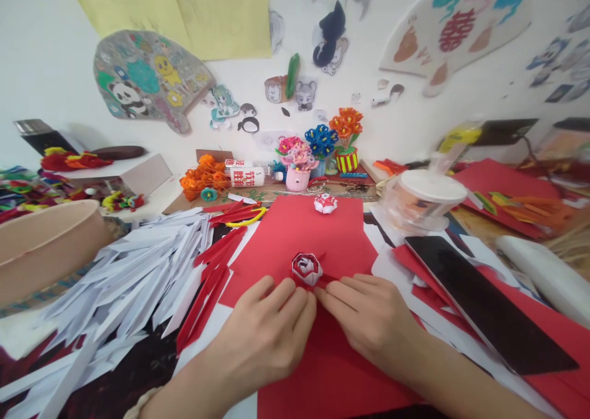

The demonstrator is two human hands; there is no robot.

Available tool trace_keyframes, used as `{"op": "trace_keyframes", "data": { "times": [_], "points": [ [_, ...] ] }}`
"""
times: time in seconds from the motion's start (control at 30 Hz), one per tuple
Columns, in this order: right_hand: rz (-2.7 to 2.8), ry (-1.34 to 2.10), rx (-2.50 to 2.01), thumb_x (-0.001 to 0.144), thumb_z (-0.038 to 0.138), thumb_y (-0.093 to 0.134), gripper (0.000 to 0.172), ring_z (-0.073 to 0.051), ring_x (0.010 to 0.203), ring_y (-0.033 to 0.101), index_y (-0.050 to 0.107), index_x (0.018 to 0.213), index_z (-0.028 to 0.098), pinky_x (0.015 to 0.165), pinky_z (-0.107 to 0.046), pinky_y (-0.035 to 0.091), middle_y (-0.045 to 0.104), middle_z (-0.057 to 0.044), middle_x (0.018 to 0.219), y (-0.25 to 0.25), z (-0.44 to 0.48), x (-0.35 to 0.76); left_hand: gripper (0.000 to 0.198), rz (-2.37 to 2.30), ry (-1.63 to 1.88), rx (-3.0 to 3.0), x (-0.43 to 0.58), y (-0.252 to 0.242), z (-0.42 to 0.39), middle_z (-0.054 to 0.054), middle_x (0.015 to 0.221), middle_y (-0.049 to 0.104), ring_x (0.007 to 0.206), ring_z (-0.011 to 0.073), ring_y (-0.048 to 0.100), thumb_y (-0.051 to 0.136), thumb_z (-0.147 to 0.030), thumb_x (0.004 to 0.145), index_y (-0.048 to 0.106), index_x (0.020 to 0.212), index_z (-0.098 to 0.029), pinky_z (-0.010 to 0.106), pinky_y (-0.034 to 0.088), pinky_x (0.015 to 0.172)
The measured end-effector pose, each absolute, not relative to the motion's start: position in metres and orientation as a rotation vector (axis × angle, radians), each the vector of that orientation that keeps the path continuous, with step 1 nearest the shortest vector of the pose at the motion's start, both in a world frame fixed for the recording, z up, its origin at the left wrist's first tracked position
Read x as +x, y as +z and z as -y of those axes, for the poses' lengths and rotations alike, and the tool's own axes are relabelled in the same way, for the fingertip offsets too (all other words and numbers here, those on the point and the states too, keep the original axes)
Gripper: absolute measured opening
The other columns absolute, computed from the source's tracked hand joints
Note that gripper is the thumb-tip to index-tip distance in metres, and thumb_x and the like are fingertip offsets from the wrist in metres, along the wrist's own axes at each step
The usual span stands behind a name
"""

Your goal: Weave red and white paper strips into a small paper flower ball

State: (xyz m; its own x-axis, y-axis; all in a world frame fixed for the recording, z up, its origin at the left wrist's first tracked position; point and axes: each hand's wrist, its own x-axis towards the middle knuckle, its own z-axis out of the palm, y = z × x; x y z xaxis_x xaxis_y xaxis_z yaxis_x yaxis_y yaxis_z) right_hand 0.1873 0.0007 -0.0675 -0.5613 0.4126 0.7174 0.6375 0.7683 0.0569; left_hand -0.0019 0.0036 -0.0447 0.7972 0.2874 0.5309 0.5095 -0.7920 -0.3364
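Observation:
Over the red paper sheet (295, 222), a small round folded-paper piece (306, 269) in red and white shows its swirled, hollow middle. My left hand (274, 321) has its fingers closed at the lower left of the piece. From the right, my right hand (364, 308) pinches a red paper strip that runs to the piece; the thumb tips nearly meet below it. What lies inside the left fingers is partly hidden. Farther back on the red sheet rests a finished-looking red and white paper ball (325, 203).
White folded strips (133, 271) and red strips (207, 296) are heaped at the left, beside a beige bowl (55, 247). A black phone (488, 302) lies on papers at the right, near a lidded cup (424, 191). Fuzzy-wire flower pots (298, 167) line the wall.

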Motion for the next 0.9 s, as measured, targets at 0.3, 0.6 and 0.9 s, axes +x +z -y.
{"op": "trace_keyframes", "data": {
  "times": [0.3, 0.6, 0.9],
  "points": [
    [2.165, -0.314, -0.911, 0.097, 0.006, 0.041, 0.035, -0.016, 0.055, 0.059, 0.072, 0.081, 0.011, 0.053, -0.03, 0.038, 0.072, -0.007, 0.069, -0.0657, -0.0004, 0.1877, 0.031, 0.689, -0.67, -2.428, -0.0008, -0.0458, -0.0032, 0.004, 0.066, 0.062, 0.057, 0.016, 0.052, 0.034, -0.002, 0.094, 0.061, 0.082, -0.012, 0.03, 0.034, 0.052],
    [2.186, -0.424, -0.925, 0.099, 0.007, 0.041, 0.035, -0.015, 0.048, 0.053, 0.072, 0.084, 0.009, 0.048, -0.03, 0.032, 0.065, -0.004, 0.058, -0.0688, -0.0033, 0.1836, 0.025, 0.773, -0.62, -2.388, -0.0017, -0.0479, -0.004, 0.003, 0.066, 0.063, 0.059, 0.0172, 0.055, 0.039, -0.005, 0.095, 0.062, 0.09, -0.011, 0.03, 0.037, 0.053],
    [2.34, -0.452, -0.796, 0.1, 0.005, 0.033, 0.044, -0.015, 0.048, 0.048, 0.069, 0.076, 0.014, 0.048, -0.031, 0.028, 0.062, -0.002, 0.058, -0.0668, -0.0098, 0.1901, 0.034, 0.73, -0.655, -2.491, -0.0038, -0.0509, -0.0115, 0.002, 0.064, 0.058, 0.061, 0.0179, 0.045, 0.034, -0.006, 0.097, 0.063, 0.081, -0.015, 0.032, 0.03, 0.054]
  ]
}}
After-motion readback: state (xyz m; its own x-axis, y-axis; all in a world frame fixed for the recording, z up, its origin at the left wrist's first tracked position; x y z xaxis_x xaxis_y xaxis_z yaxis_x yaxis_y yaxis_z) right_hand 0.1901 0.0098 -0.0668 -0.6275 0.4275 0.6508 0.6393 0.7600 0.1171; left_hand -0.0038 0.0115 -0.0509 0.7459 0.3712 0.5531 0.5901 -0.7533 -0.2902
